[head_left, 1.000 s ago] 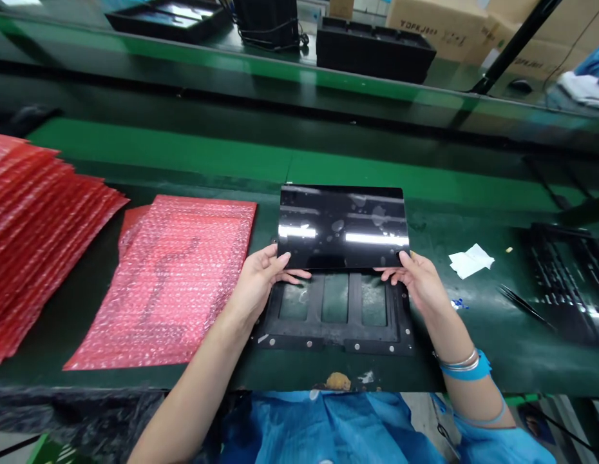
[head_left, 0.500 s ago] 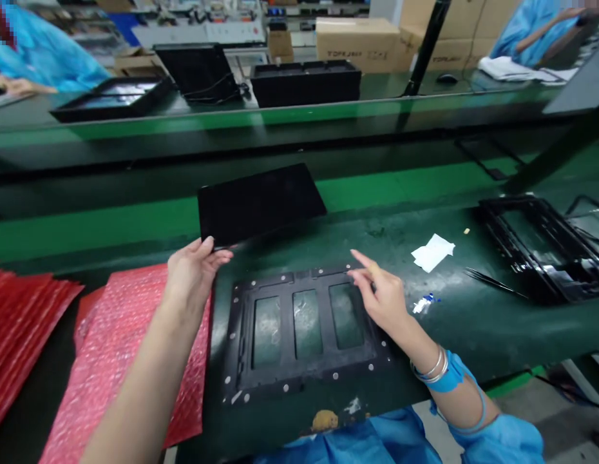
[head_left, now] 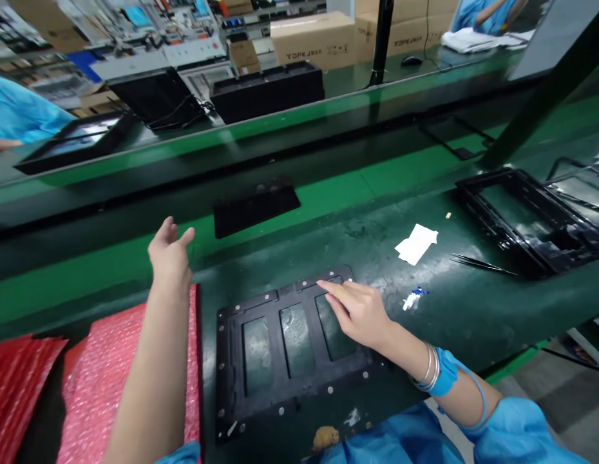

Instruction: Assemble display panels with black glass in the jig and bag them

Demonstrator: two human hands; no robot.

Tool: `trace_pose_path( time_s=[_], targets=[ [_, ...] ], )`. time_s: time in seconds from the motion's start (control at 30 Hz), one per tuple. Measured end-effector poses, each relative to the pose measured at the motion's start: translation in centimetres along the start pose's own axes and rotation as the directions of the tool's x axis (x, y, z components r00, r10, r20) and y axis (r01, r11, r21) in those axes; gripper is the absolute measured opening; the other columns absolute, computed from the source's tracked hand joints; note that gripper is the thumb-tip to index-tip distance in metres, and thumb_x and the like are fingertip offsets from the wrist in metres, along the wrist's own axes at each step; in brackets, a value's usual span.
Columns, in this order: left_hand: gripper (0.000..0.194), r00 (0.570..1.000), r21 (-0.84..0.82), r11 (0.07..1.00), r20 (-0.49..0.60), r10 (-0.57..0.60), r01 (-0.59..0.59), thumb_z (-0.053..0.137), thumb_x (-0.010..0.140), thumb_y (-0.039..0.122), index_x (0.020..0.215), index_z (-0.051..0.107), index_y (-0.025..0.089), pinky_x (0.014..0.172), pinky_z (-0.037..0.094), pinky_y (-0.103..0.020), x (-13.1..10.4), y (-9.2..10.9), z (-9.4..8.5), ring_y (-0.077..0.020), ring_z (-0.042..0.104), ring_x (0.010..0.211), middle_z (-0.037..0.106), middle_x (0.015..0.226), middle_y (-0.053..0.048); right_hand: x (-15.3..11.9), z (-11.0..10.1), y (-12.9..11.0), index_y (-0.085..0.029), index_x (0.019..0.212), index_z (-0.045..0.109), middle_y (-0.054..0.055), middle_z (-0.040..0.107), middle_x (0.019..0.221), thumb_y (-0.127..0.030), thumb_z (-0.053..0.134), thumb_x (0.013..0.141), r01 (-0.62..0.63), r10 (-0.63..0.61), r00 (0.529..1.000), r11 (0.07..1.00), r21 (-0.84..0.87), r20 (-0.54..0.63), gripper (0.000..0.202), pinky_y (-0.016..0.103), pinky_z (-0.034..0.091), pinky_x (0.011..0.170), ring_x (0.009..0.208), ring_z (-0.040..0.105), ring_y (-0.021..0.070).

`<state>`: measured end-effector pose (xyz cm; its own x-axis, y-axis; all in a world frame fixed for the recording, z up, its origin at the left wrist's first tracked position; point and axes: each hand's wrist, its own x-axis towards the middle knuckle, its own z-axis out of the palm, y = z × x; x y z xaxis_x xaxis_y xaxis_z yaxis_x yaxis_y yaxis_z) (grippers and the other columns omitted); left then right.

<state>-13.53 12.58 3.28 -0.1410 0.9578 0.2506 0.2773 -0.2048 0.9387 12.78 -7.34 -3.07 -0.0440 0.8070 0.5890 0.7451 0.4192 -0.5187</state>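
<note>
My left hand (head_left: 171, 254) is raised with thumb and fingers apart, holding nothing. To its right a flat black panel (head_left: 256, 211) lies tilted across the green strip at the back of the bench. My right hand (head_left: 360, 312) hovers over or touches the upper right part of a black frame plate (head_left: 275, 348). Its index finger points left, the thumb is apart and the other fingers curl in. The plate has three rectangular openings and several round silver dots along its border. Whether the fingertip touches it I cannot tell.
Red bubble-wrap sleeves (head_left: 109, 374) lie at left, with more red sleeves (head_left: 19, 380) beyond. Right of the plate are white paper scraps (head_left: 417, 244), tweezers (head_left: 480, 263) and a glossy black frame (head_left: 512, 258). Cartons (head_left: 312, 42) and co-workers in blue sleeves are across the bench.
My left hand has let go of the black panel, which now rests on the back strip. My right hand has shifted left along the plate, and the view has turned slightly.
</note>
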Motion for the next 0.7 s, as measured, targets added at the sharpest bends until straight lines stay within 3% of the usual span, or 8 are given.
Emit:
trace_pose_path(
  time_s=[0.07, 0.13, 0.2, 0.27, 0.33, 0.43, 0.57, 0.7],
  targets=[
    [0.032, 0.987, 0.014, 0.998, -0.147, -0.06, 0.063, 0.083, 0.072, 0.035, 0.095, 0.069, 0.017, 0.119, 0.028, -0.053, -1.7, -0.1, -2.5, -0.0307, 0.053, 0.126, 0.07, 0.114, -0.004, 0.0, -0.1, 0.0, -0.02, 0.111, 0.075, 0.005, 0.076, 0.073, -0.021, 0.04, 0.098, 0.021, -0.021, 1.0, 1.0, 0.004, -0.018, 0.037, 0.029, 0.052, 0.06, 0.06, 0.065, 0.0169],
    [0.033, 0.966, 0.014, 0.992, -0.23, -0.115, 0.122, 0.087, 0.061, 0.031, 0.087, 0.069, 0.02, 0.119, 0.03, -0.053, -5.0, -0.3, -5.5, -0.0341, 0.053, 0.127, 0.072, 0.109, -0.001, -0.1, -0.1, 0.0, -0.019, 0.108, 0.076, 0.006, 0.076, 0.075, -0.019, 0.042, 0.097, 0.031, -0.03, 0.999, 0.999, 0.01, -0.033, 0.035, 0.028, 0.051, 0.059, 0.06, 0.065, 0.0166],
    [0.029, 0.945, 0.039, 0.985, -0.292, -0.147, 0.165, 0.082, 0.062, 0.034, 0.088, 0.071, 0.025, 0.119, 0.031, -0.055, -9.4, -0.8, -8.7, -0.0349, 0.056, 0.123, 0.073, 0.108, 0.001, -0.3, 0.0, 0.1, -0.019, 0.106, 0.076, 0.006, 0.076, 0.076, -0.019, 0.044, 0.097, 0.024, -0.023, 0.999, 1.0, 0.011, -0.035, 0.034, 0.028, 0.051, 0.059, 0.061, 0.066, 0.0165],
    [0.027, 0.914, 0.23, 0.94, -0.375, -0.155, 0.254, 0.074, 0.069, 0.041, 0.093, 0.07, 0.03, 0.115, 0.036, -0.054, -13.8, -1.6, -11.8, -0.0335, 0.058, 0.119, 0.071, 0.11, 0.002, -0.5, 0.0, 0.3, -0.02, 0.105, 0.076, 0.005, 0.076, 0.075, -0.019, 0.045, 0.097, 0.008, -0.008, 1.0, 1.0, 0.018, -0.025, 0.033, 0.028, 0.052, 0.061, 0.063, 0.067, 0.0162],
    [0.028, 0.864, 0.522, 0.77, -0.498, -0.076, 0.368, 0.068, 0.064, 0.042, 0.085, 0.066, 0.025, 0.108, 0.039, -0.059, -17.3, -2.6, -14.4, -0.0374, 0.06, 0.109, 0.068, 0.099, -0.005, -0.6, 0.0, 0.5, -0.02, 0.104, 0.076, 0.004, 0.076, 0.075, -0.018, 0.045, 0.097, 0.0, 0.0, 1.0, 0.999, 0.034, -0.021, 0.032, 0.026, 0.053, 0.063, 0.065, 0.068, 0.0155],
    [0.02, 0.84, 0.687, 0.562, -0.543, -0.025, 0.461, 0.064, 0.057, 0.036, 0.063, 0.05, 0.023, 0.103, 0.038, -0.06, -19.9, -4.2, -16.8, -0.036, 0.057, 0.095, 0.053, 0.071, -0.004, -0.7, 0.0, 0.8, -0.019, 0.103, 0.076, 0.004, 0.076, 0.074, -0.017, 0.048, 0.096, 0.003, -0.001, 1.0, 0.999, 0.046, -0.029, 0.029, 0.025, 0.052, 0.064, 0.066, 0.07, 0.0144],
    [0.018, 0.79, 0.612, 0.617, -0.612, -0.028, 0.496, 0.06, 0.054, 0.032, 0.059, 0.046, 0.023, 0.087, 0.047, -0.049, -20.8, -5.1, -18.4, -0.0229, 0.05, 0.069, 0.046, 0.062, 0.0, -0.8, 0.1, 1.3, -0.02, 0.101, 0.076, 0.002, 0.075, 0.071, -0.018, 0.048, 0.095, -0.012, 0.012, 1.0, 1.0, 0.01, -0.027, 0.028, 0.024, 0.051, 0.062, 0.063, 0.069, 0.0139],
    [0.021, 0.721, 0.506, 0.711, -0.693, -0.002, 0.489, 0.049, 0.064, 0.042, 0.067, 0.039, 0.024, 0.064, 0.049, -0.042, -23.0, -3.8, -20.1, -0.0175, 0.042, 0.053, 0.037, 0.056, 0.004, -0.9, 0.2, 1.7, -0.021, 0.099, 0.076, 0.002, 0.076, 0.072, -0.021, 0.047, 0.095, -0.039, 0.039, 0.999, 0.999, 0.009, -0.033, 0.029, 0.025, 0.052, 0.062, 0.063, 0.07, 0.0141]
  ],
)
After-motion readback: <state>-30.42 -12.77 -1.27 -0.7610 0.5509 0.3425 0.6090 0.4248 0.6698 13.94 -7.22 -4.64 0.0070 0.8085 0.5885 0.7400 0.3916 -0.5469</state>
